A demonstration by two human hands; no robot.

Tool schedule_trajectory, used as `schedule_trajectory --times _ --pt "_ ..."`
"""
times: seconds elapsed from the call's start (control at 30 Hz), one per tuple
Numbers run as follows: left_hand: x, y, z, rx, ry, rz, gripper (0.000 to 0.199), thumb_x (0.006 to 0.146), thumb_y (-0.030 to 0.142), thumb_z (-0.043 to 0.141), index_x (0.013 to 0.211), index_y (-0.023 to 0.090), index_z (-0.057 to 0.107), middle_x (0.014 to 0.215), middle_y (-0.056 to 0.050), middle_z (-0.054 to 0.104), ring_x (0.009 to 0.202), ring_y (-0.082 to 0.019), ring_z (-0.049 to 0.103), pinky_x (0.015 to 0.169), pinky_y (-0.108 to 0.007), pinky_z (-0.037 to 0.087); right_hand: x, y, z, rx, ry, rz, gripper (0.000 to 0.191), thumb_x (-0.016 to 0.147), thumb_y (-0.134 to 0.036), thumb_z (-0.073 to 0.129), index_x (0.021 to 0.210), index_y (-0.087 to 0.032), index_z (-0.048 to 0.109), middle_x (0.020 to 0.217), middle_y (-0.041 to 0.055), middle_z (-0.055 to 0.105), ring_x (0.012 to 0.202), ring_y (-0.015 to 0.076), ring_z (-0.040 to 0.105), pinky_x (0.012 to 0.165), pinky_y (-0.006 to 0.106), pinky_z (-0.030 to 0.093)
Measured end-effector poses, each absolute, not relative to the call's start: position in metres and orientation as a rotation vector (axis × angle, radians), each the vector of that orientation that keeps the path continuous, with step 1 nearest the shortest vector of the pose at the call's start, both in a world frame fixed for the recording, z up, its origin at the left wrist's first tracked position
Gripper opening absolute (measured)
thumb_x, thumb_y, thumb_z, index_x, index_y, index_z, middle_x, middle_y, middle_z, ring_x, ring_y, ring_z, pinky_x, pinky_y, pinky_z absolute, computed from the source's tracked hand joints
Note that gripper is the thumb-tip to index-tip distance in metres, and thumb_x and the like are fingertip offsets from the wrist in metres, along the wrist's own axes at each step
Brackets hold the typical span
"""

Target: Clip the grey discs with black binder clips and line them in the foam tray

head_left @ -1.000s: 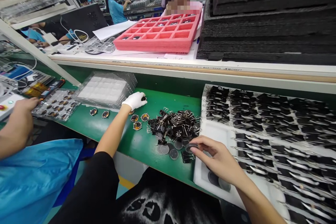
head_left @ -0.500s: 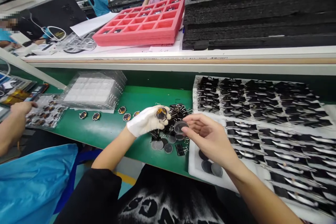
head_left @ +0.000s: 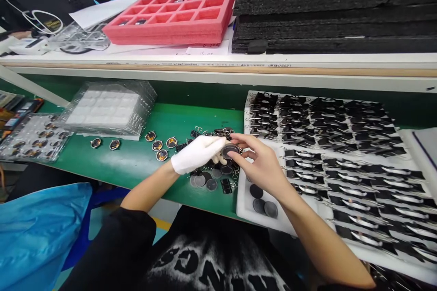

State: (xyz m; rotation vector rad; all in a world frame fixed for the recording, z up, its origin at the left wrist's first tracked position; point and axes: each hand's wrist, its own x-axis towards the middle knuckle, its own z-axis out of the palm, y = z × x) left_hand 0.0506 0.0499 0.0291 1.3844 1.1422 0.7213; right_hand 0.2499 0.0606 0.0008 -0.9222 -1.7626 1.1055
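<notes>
My left hand (head_left: pixel 198 153), in a white glove, is closed at the middle of the bench. The round watch case it held a moment ago is now mostly hidden by fingers and disc. My bare right hand (head_left: pixel 262 161) pinches a dark round disc (head_left: pixel 230 151) between thumb and fingers, right up against the gloved fingertips. Beneath both hands lies a heap of black binder clips (head_left: pixel 226 186) with wire handles, and loose grey discs (head_left: pixel 211 184) lie in front. Several watch cases with amber and black faces (head_left: pixel 161 155) rest to the left.
A white foam tray (head_left: pixel 244 209) on the right bears rows of clamped binder clips (head_left: pixel 341 163) and loose dark discs (head_left: pixel 258 205). Clear plastic trays (head_left: pixel 105 109) are stacked at left. Overhead, the shelf edge (head_left: pixel 218 77) carries a red foam tray (head_left: pixel 164 36) and black foam (head_left: pixel 334 13).
My hands have come together, bringing the disc to the watch case in my left hand. The view has shifted, and the neighbour's hand at left is out of sight.
</notes>
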Motion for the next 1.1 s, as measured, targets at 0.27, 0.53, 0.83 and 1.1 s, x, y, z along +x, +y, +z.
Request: schedule_trajectory --times 0.27,0.53,0.83,1.1 --pt "0.037 0.055 0.040 2.058 1.534 0.766 0.036 0.103 0.051 0.047 0.098 0.021 0.065 0.086 -0.002 0.072 0.074 -0.016 0.066 0.073 -0.031 0.048 0.276 0.075 -0.002 -0.938 -1.258 1.432 0.032 0.079 -0.043 0.085 0.100 -0.025 0.071 0.094 0.0037 0.073 0.080 0.0174 0.067 0.070 0.032 0.059" --pt "0.028 0.042 0.009 2.817 1.947 -0.062 0.037 0.101 0.050 0.052 0.088 0.018 0.063 0.085 -0.012 0.063 0.086 -0.029 0.063 0.073 -0.040 0.037 0.294 0.072 -0.014 -0.903 -0.932 1.804 0.038 0.072 -0.050 0.090 0.093 -0.027 0.069 0.090 0.0002 0.071 0.078 0.0152 0.068 0.080 0.034 0.063" --pt "-0.004 0.048 0.013 2.972 1.659 -0.081 0.038 0.106 0.037 0.044 0.078 0.019 0.062 0.076 -0.007 0.063 0.075 -0.022 0.061 0.066 -0.037 0.031 0.284 0.063 -0.012 -0.836 -0.896 1.970 0.034 0.070 -0.039 0.094 0.092 -0.024 0.072 0.090 -0.0011 0.073 0.080 0.0124 0.068 0.085 0.031 0.062" --pt "-0.019 0.043 0.017 2.489 1.507 0.955 0.031 0.102 0.025 0.050 0.072 0.020 0.056 0.073 0.000 0.057 0.068 -0.013 0.052 0.067 -0.029 0.041 0.274 0.058 -0.017 -0.767 -1.206 1.914 0.028 0.075 -0.037 0.091 0.097 -0.024 0.078 0.131 0.0089 0.071 0.081 0.0136 0.070 0.081 0.032 0.060"
